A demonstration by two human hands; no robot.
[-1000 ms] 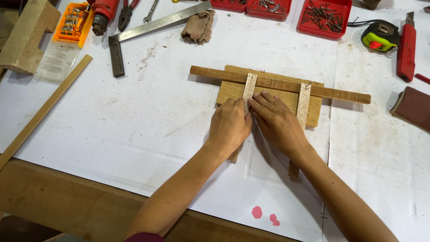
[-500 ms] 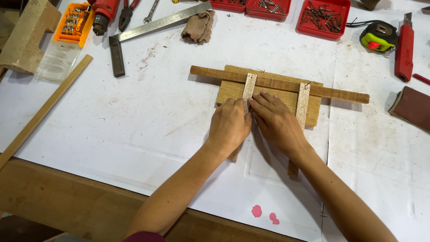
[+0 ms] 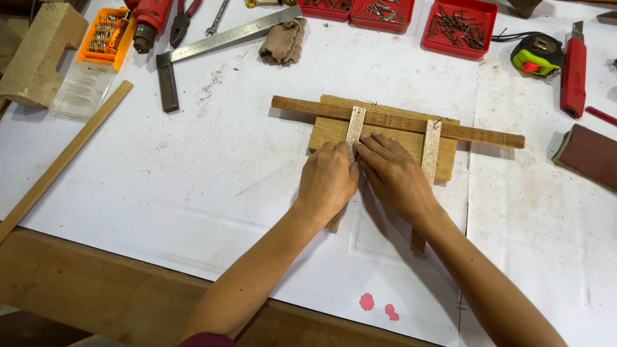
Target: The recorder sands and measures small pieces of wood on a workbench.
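left hand (image 3: 329, 181): laid palm-down, fingers curled, pressed onto the left pale slat (image 3: 355, 126); no closed grip seen
right hand (image 3: 392, 175): laid flat, fingers extended, tips touching the same slat from its right side
pale slats: 2 counted, both upright across the long strip (image 3: 398, 121); right pale slat (image 3: 430, 149) untouched
long strip: 1, laid crosswise on the wood block (image 3: 334, 132)
wood block: 1, placed mid-table toward the far edge, on white paper (image 3: 212, 167)
red trays (image 3: 459, 27): 3 counted along the far edge, nails held inside
tape measure (image 3: 533, 54): 1, far right corner
red knife (image 3: 574, 69): 1, just beside it
steel square (image 3: 212, 48): 1, far left
rag (image 3: 283, 40): 1, touching the square's blade
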